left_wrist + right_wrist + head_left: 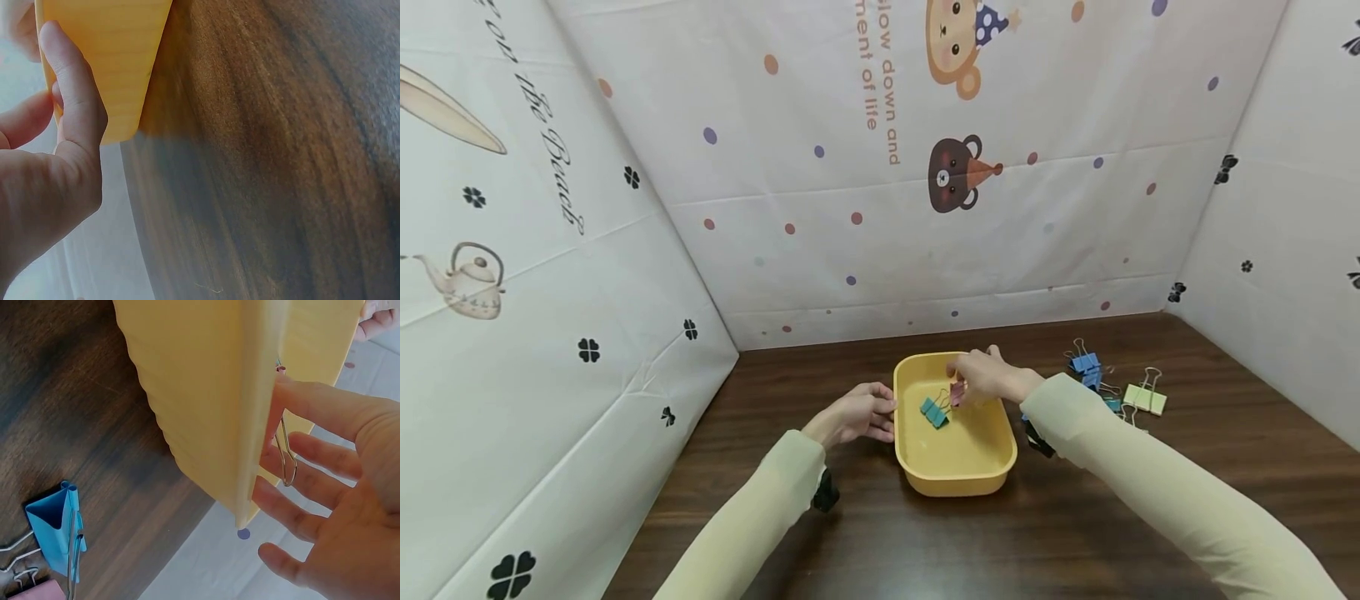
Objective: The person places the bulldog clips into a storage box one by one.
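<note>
A yellow plastic bin [957, 483] stands on the wooden table, long side running away from me. My left hand [867, 412] holds its left rim; in the left wrist view one digit lies along the outer wall [119, 69] and another meets the rim. Inside the bin, my right hand [987, 377] pinches a pink binder clip [957, 393] between thumb and fingers. The clip's wire handle [285, 459] shows in the right wrist view, while the near wall hides part of its body. Beside it, teal binder clips [935, 412] lie on the bin floor.
To the right of the bin lie several loose binder clips, among them blue ones [1085, 364] and a pale yellow-green one [1145, 399]. My right sleeve [1097, 433] covers part of this pile. Printed cloth walls [820, 275] border the table's back and sides.
</note>
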### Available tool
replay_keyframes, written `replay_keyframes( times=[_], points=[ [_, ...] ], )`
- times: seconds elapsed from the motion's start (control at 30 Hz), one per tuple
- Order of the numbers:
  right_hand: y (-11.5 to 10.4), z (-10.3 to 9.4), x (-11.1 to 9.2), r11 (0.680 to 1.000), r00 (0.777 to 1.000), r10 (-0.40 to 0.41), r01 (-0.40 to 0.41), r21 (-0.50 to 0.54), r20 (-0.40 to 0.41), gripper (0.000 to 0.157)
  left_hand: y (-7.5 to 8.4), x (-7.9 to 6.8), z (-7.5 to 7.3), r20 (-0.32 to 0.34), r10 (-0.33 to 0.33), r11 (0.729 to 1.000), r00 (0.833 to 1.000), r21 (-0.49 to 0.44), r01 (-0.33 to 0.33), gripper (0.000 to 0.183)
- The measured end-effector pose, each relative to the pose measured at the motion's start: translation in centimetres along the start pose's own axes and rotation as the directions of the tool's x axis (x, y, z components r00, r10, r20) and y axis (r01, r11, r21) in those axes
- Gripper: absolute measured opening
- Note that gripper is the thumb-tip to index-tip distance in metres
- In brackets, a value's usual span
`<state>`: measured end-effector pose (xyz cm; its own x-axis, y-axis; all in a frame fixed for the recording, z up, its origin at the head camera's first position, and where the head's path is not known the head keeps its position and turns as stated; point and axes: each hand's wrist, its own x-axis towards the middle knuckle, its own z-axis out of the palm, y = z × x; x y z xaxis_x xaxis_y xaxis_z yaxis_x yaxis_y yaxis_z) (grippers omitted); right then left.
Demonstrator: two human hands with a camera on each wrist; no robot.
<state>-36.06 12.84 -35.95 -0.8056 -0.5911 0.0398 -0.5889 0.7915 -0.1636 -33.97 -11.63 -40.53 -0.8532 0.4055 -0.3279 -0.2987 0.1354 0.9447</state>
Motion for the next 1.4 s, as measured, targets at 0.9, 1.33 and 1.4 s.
replay_keyframes(
  times=[0.9, 1.33, 1.4],
  points=[
    [14.1, -2.5, -5.9, 0.918, 0.915, 0.365, -0.323, 0.232, -0.172, 0.035, -0.4, 0.1, -0.1, 0.001, 0.015, 1.000, 1.000, 0.009, -0.015, 0.017],
    [16.8, -0.9, -7.3, 0.919, 0.921, 0.383, -0.374, 0.120, -0.063, 0.058, -0.1, 0.0, 0.1, -0.005, 0.009, 1.000, 1.000, 0.025, -0.009, 0.025],
    [16.7, -0.3, -7.2, 0.921, 0.924, 0.380, -0.374, 0.113, -0.040, 0.060, -0.2, -0.2, 0.0, -0.006, 0.005, 1.000, 1.000, 0.022, -0.005, 0.025]
  ],
)
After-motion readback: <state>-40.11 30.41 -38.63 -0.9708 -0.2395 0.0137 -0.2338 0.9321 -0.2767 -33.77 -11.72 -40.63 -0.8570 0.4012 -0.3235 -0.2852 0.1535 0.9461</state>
